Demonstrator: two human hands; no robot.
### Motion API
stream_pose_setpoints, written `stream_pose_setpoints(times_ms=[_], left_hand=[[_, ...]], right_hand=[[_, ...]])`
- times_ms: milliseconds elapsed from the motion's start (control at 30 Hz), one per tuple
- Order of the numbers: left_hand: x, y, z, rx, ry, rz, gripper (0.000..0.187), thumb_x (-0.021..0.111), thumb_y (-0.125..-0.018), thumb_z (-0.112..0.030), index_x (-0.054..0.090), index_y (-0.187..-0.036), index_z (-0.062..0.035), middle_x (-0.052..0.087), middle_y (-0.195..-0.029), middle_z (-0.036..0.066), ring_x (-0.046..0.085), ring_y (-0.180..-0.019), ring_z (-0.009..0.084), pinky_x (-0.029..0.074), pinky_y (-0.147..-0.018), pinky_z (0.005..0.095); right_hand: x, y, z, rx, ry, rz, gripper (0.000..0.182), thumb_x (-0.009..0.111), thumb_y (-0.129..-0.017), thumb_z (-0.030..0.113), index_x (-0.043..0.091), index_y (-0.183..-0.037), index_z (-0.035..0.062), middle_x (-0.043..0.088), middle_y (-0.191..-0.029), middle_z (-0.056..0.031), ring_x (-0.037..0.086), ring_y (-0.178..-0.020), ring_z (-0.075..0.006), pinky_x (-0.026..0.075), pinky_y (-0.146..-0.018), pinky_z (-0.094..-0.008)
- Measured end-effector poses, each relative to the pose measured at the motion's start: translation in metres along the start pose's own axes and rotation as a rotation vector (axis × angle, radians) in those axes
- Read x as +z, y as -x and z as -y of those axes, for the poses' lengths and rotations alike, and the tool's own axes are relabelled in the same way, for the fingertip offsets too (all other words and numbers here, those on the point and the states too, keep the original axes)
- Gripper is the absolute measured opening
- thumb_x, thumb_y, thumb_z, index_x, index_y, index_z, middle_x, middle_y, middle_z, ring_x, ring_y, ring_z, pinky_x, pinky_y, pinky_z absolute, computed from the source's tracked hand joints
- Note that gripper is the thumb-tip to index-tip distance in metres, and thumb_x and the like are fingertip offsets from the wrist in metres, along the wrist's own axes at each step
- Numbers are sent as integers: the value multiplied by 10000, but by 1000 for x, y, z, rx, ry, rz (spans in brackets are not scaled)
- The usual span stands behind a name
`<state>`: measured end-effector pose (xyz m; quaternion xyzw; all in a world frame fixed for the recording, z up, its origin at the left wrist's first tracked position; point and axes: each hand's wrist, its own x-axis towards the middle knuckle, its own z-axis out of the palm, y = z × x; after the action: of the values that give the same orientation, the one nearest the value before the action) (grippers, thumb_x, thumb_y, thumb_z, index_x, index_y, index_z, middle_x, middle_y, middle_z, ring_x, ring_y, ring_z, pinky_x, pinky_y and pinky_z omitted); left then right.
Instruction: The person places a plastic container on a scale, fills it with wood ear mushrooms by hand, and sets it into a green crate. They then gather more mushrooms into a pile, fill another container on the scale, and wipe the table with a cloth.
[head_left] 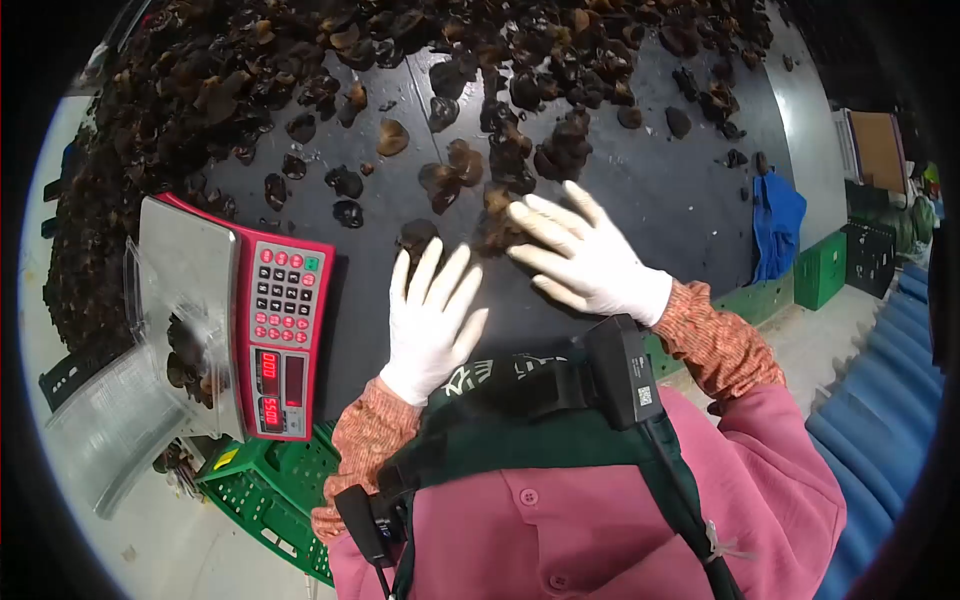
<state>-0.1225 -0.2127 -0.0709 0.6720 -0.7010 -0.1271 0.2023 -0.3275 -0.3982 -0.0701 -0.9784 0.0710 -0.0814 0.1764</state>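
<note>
My left hand [428, 315], in a white glove, lies flat with its fingers spread. Its fingertips are right at a dark wood ear mushroom [417, 236] on the black table [370, 200]. My right hand [595, 258], gloved too, is stretched out from the right with fingers apart. Its fingertips overlap a small clump of brown wood ear mushrooms [497, 225]. Just beyond them, more loose pieces [452, 175] lie scattered. Neither hand grips anything.
A red scale [318, 340] with a steel pan stands at the left, a few mushroom pieces [187, 360] on the pan. A large heap of wood ears [200, 90] covers the far and left table. A blue cloth [777, 225] hangs at the right edge. Below the scale is a green crate [270, 500].
</note>
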Motion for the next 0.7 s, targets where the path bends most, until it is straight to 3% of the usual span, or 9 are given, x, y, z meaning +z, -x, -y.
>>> stream_pose_setpoints(times_ms=[67, 100, 200, 333, 433, 667, 700], left_hand=[[1, 18, -1, 32, 88, -41, 416, 761, -791, -121, 695, -1193, -35, 609, -1380, 174, 508, -1356, 413, 335, -1165, 573], [2, 24, -3, 39, 93, -172, 370, 744, -779, -71, 713, -1146, -32, 648, -1309, 180, 569, -1278, 430, 395, -1123, 558], [-6, 35, -2, -41, 183, -388, 320, 635, -838, 74, 692, -1148, 24, 653, -1298, 204, 623, -1224, 371, 465, -1087, 465], [-3, 46, 0, -389, 295, -565, 291, 489, -990, 88, 664, -1219, 48, 655, -1323, 164, 628, -1228, 267, 477, -1079, 363], [1, 47, -3, -612, 503, -665, 308, 444, -1059, 6, 640, -1295, 34, 653, -1328, 127, 622, -1219, 203, 488, -1084, 344], [12, 58, -1, -667, 536, -677, 289, 481, -1060, -12, 648, -1293, 22, 659, -1305, 116, 631, -1184, 192, 495, -1069, 337], [13, 57, -3, -673, 541, -674, 287, 485, -1059, -12, 650, -1291, 20, 660, -1303, 114, 631, -1183, 193, 496, -1066, 336]], right_hand=[[-3, 28, -4, 128, -26, -73, 416, 739, -837, 184, 664, -1240, 111, 516, -1490, -181, 466, -1417, -335, 288, -1200, -566], [-4, 38, -5, 199, 17, -123, 407, 730, -836, 160, 666, -1236, 110, 522, -1484, -182, 476, -1408, -334, 296, -1192, -562], [0, 51, -5, 351, 90, -365, 376, 696, -833, 81, 681, -1208, 106, 539, -1469, -177, 507, -1377, -331, 317, -1175, -551], [16, 35, 2, 438, 36, -611, 348, 659, -855, 43, 704, -1194, 105, 560, -1451, -163, 531, -1344, -311, 318, -1168, -546], [24, 23, 14, 451, 15, -606, 360, 650, -866, 65, 693, -1221, 111, 551, -1464, -146, 514, -1361, -299, 281, -1188, -551], [34, 31, 43, 429, -68, -406, 396, 657, -870, 90, 656, -1266, 87, 558, -1438, -157, 509, -1353, -332, 265, -1189, -566], [40, 30, 53, 395, 4, -410, 438, 667, -872, 105, 613, -1302, 48, 556, -1423, -183, 503, -1348, -354, 269, -1184, -569]])
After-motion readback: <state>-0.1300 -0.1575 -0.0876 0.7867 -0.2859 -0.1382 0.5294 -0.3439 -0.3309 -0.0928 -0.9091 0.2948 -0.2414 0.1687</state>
